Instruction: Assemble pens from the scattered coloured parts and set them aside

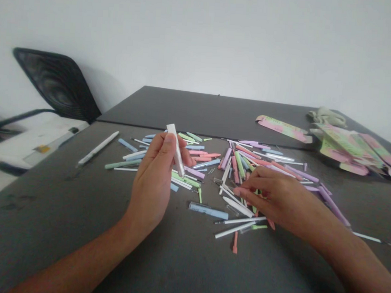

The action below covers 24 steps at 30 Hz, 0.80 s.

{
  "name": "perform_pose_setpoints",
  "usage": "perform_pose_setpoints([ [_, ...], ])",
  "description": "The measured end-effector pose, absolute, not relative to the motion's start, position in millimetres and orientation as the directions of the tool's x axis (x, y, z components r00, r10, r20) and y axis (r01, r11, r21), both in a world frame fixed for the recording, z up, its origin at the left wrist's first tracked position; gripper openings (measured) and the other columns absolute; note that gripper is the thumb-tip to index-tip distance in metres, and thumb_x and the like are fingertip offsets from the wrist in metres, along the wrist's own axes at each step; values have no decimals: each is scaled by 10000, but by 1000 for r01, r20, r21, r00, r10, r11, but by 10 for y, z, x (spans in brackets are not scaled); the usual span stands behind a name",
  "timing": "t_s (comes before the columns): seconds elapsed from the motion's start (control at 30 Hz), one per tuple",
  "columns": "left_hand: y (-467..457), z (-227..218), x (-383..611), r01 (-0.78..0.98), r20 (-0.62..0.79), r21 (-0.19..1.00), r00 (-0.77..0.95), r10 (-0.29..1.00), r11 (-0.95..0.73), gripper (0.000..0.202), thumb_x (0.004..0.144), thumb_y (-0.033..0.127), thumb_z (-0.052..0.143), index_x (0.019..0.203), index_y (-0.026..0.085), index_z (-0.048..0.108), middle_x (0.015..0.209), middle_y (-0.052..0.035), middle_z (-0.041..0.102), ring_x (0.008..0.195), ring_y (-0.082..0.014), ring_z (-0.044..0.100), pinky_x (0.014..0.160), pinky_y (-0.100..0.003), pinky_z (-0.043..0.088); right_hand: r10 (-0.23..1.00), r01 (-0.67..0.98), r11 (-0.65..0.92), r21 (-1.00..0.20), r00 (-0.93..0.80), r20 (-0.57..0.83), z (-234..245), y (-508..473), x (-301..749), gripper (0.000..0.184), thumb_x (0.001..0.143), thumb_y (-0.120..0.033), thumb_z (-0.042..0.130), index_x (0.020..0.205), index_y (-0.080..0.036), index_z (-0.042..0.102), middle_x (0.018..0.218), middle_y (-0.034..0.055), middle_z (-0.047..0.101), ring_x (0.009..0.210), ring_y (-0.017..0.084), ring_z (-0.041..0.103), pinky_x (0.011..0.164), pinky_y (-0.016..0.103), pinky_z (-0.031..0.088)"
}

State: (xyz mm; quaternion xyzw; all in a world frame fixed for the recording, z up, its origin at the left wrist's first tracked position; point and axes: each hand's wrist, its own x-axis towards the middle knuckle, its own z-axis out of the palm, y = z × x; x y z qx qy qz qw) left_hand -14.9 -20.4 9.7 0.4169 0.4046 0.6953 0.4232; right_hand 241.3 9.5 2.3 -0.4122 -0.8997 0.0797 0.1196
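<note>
The left hand (pixel 154 172) grips a white pen part (pixel 179 158) above the desk (pixel 171 260), its long axis slanting, flat end pointing up-left. Whether the right hand (pixel 274 191), among scattered pen pieces (pixel 208 211), holds something, I cannot tell.

tbh can't tell if the right hand (pixel 268 191) is pinching anything, and it's blocking some pen parts (pixel 235 169). Packaging (pixel 346 149) print's too blurry to read; both forearms (pixel 99 252) run out of frame.
</note>
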Motion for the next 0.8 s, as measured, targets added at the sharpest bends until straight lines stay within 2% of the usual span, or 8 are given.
perform_pose_setpoints([
  [0.1, -223, 94, -135, -230, 215, 930, -290, 933, -286, 336, 1120, 340, 502, 848, 236, 669, 738, 4, 589, 717, -176, 583, 774, -280, 513, 760, 722, 642, -259, -642, 96, -24, 99, 2418, 242, 1072, -333, 596, 1033, -259, 823, 999, 42, 757, 902, 210, 707, 778, 350, 482],
  [0.23, -250, 68, -133, -200, 215, 941, -270, 939, -273, 333, 1122, 376, 507, 872, 229, 670, 756, 4, 584, 744, -173, 567, 784, -271, 507, 771, 725, 627, -285, -631, 91, -57, 68, 2335, 268, 1091, -351, 569, 1101, -276, 826, 1000, 31, 762, 892, 199, 706, 772, 345, 478],
  [0.43, -262, 44, -136, -205, 235, 937, -229, 945, -283, 338, 1117, 382, 536, 869, 217, 697, 799, 3, 565, 744, -158, 523, 755, -258, 491, 790, 734, 603, -311, -602, 111, -119, 55, 2259, 298, 1096, -390, 569, 1042, -263, 833, 935, 22, 767, 870, 202, 711, 773, 345, 486],
  [0.57, -261, 37, -120, -193, 231, 942, -221, 947, -275, 359, 1106, 402, 563, 827, 214, 689, 788, 5, 567, 733, -156, 522, 762, -265, 490, 800, 750, 596, -285, -585, 133, -153, 64, 2244, 313, 1095, -359, 573, 952, -244, 827, 873, 28, 752, 852, 210, 706, 755, 344, 478],
  [0.7, -288, 16, -96, -133, 224, 960, -169, 960, -247, 381, 1124, 418, 516, 832, 223, 663, 756, 8, 580, 757, -167, 540, 784, -280, 463, 803, 758, 594, -270, -578, 143, -146, 52, 2217, 264, 1074, -328, 611, 970, -258, 844, 878, 26, 772, 851, 216, 718, 732, 339, 475],
  [0.8, -315, -13, -74, -136, 210, 965, -111, 971, -224, 404, 1143, 411, 465, 828, 226, 638, 781, 10, 601, 784, -167, 548, 805, -294, 437, 788, 744, 614, -262, -591, 170, -152, 43, 2202, 199, 1046, -299, 660, 994, -261, 848, 921, 20, 805, 886, 224, 736, 775, 349, 492],
])
